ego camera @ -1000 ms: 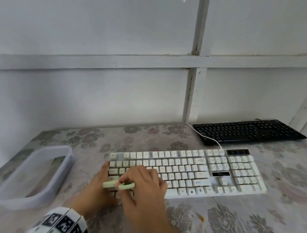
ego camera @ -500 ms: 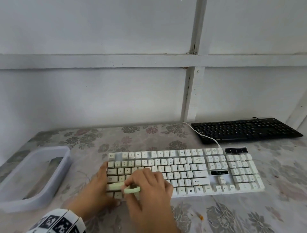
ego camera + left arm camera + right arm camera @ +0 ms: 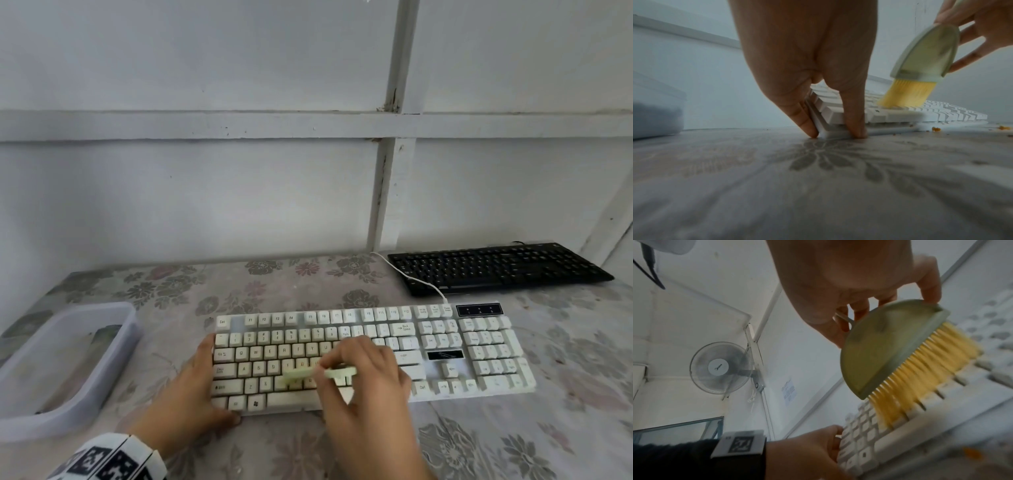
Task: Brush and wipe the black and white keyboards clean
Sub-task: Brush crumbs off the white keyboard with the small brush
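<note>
The white keyboard [image 3: 445,346] lies across the flowered tablecloth in front of me. My left hand [image 3: 205,383] braces its left end, with straight fingers along the side and the thumb against the front edge [image 3: 838,133]. My right hand [image 3: 363,373] holds a pale green brush [image 3: 318,375] by its rounded body [image 3: 879,350]. The brush's yellow bristles [image 3: 906,94] touch the lower letter rows left of the middle. The black keyboard [image 3: 496,267] rests at the back right by the wall, untouched.
A translucent plastic tub [image 3: 65,370] stands at the left edge of the table. Orange crumbs [image 3: 936,129] lie on the cloth by the white keyboard's front edge. A white cable [image 3: 418,282] runs back over the black keyboard's left end. The wall is close behind.
My right hand has swept the brush to the right along the lower key rows, from the left end toward the middle. The left hand has kept its place at the keyboard's left end.
</note>
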Demonstrator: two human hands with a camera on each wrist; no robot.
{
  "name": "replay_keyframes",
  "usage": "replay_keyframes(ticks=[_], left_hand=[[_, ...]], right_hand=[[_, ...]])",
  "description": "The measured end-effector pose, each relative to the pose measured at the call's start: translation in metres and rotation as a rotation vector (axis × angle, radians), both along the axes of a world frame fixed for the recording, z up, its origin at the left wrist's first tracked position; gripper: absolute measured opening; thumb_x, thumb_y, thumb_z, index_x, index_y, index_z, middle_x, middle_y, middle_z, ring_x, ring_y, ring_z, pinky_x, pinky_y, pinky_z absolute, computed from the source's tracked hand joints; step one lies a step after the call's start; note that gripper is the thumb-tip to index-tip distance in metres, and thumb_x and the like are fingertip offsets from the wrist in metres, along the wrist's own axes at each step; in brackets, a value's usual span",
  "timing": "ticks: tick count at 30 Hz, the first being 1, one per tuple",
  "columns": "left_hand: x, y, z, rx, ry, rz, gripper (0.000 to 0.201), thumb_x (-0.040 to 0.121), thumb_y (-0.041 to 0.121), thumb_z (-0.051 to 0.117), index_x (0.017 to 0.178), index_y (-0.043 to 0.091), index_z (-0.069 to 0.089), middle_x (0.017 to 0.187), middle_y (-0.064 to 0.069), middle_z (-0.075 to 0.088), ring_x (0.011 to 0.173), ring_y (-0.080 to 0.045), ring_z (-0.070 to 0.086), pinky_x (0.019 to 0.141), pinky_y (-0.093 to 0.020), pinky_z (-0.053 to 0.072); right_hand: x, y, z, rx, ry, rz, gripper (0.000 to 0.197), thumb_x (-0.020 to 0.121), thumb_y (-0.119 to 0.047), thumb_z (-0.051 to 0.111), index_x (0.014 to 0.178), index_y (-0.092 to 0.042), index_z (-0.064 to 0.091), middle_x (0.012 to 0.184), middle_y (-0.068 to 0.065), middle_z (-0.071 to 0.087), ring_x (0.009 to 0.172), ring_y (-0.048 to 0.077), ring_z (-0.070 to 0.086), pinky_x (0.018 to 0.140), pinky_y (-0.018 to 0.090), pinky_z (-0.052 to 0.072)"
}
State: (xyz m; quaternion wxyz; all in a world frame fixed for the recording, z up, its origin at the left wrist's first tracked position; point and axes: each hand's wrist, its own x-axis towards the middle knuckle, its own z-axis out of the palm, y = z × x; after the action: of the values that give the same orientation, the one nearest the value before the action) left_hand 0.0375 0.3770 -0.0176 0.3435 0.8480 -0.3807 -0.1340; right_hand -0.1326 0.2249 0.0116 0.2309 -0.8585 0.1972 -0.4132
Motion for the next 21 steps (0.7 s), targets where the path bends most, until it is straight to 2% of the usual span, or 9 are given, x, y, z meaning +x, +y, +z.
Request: replay_keyframes(ticks=[2, 4, 6, 9, 12, 14, 16, 18, 21], left_hand=[[0.001, 0.001, -0.001, 0.001, 0.003, 0.004, 0.105, 0.037, 0.045, 0.068, 0.127, 0.043, 0.015, 0.120, 0.034, 0.030, 0.115, 0.002, 0.042, 0.088, -0.011, 0.035], [0.000, 0.000, 0.000, 0.016, 0.011, 0.012, 0.106, 0.036, 0.046, 0.068, 0.127, 0.043, 0.014, 0.120, 0.034, 0.030, 0.115, 0.000, 0.043, 0.091, -0.016, 0.037], [0.001, 0.000, 0.000, 0.018, 0.004, 0.001, 0.103, 0.037, 0.046, 0.068, 0.125, 0.045, 0.015, 0.120, 0.033, 0.029, 0.116, -0.002, 0.042, 0.096, -0.019, 0.037], [0.001, 0.000, 0.000, 0.030, 0.019, 0.012, 0.105, 0.040, 0.041, 0.072, 0.126, 0.045, 0.012, 0.120, 0.030, 0.032, 0.116, -0.003, 0.043, 0.097, -0.021, 0.038], [0.000, 0.000, -0.001, 0.045, 0.020, 0.025, 0.106, 0.043, 0.037, 0.074, 0.126, 0.044, 0.009, 0.121, 0.024, 0.037, 0.114, -0.003, 0.045, 0.088, -0.015, 0.037], [0.000, -0.001, -0.001, 0.047, 0.023, 0.021, 0.103, 0.040, 0.040, 0.071, 0.123, 0.048, 0.011, 0.123, 0.020, 0.039, 0.113, -0.003, 0.045, 0.085, -0.012, 0.036], [0.001, -0.001, -0.001, 0.052, 0.033, 0.028, 0.101, 0.039, 0.041, 0.070, 0.121, 0.051, 0.011, 0.124, 0.019, 0.041, 0.112, -0.001, 0.046, 0.083, -0.011, 0.037], [0.002, -0.001, -0.002, 0.064, 0.030, 0.036, 0.107, 0.038, 0.042, 0.070, 0.125, 0.048, 0.008, 0.127, 0.017, 0.040, 0.115, -0.002, 0.044, 0.087, -0.013, 0.037], [0.003, 0.000, -0.004, 0.088, 0.023, 0.047, 0.112, 0.038, 0.044, 0.070, 0.128, 0.046, 0.004, 0.130, 0.015, 0.039, 0.118, -0.004, 0.043, 0.093, -0.019, 0.038]], right_hand=[[-0.006, -0.004, 0.003, 0.081, -0.062, 0.074, 0.010, 0.072, -0.043, 0.050, 0.081, -0.039, 0.047, 0.081, -0.021, 0.054, 0.082, -0.001, 0.046, 0.071, 0.032, 0.042], [-0.009, -0.005, 0.003, 0.171, -0.081, 0.159, 0.008, 0.074, -0.047, 0.051, 0.081, -0.043, 0.049, 0.087, -0.021, 0.055, 0.085, 0.002, 0.049, 0.073, 0.042, 0.046], [-0.015, -0.011, -0.001, 0.194, -0.068, 0.158, 0.009, 0.074, -0.051, 0.050, 0.080, -0.045, 0.050, 0.089, -0.021, 0.056, 0.087, 0.002, 0.049, 0.075, 0.045, 0.047], [-0.027, -0.030, -0.007, 0.214, -0.067, 0.075, 0.016, 0.072, -0.054, 0.048, 0.083, -0.044, 0.051, 0.092, -0.021, 0.057, 0.089, 0.002, 0.048, 0.076, 0.048, 0.047], [-0.033, -0.040, -0.004, 0.144, -0.102, 0.021, 0.011, 0.072, -0.049, 0.049, 0.081, -0.041, 0.051, 0.089, -0.021, 0.057, 0.087, 0.003, 0.048, 0.074, 0.045, 0.045], [-0.031, -0.033, 0.000, 0.153, -0.113, 0.092, 0.009, 0.074, -0.047, 0.052, 0.080, -0.041, 0.051, 0.085, -0.019, 0.057, 0.085, 0.004, 0.050, 0.073, 0.038, 0.043], [-0.029, -0.027, -0.001, 0.177, -0.098, 0.172, 0.006, 0.075, -0.047, 0.055, 0.079, -0.045, 0.051, 0.084, -0.019, 0.057, 0.083, 0.006, 0.052, 0.071, 0.040, 0.045], [-0.031, -0.030, -0.005, 0.160, -0.084, 0.152, 0.006, 0.073, -0.047, 0.054, 0.078, -0.049, 0.050, 0.084, -0.019, 0.057, 0.083, 0.005, 0.051, 0.071, 0.042, 0.046], [-0.038, -0.045, -0.004, 0.205, -0.095, 0.038, 0.012, 0.073, -0.043, 0.060, 0.082, -0.041, 0.052, 0.091, -0.018, 0.058, 0.086, 0.004, 0.049, 0.074, 0.046, 0.047]])
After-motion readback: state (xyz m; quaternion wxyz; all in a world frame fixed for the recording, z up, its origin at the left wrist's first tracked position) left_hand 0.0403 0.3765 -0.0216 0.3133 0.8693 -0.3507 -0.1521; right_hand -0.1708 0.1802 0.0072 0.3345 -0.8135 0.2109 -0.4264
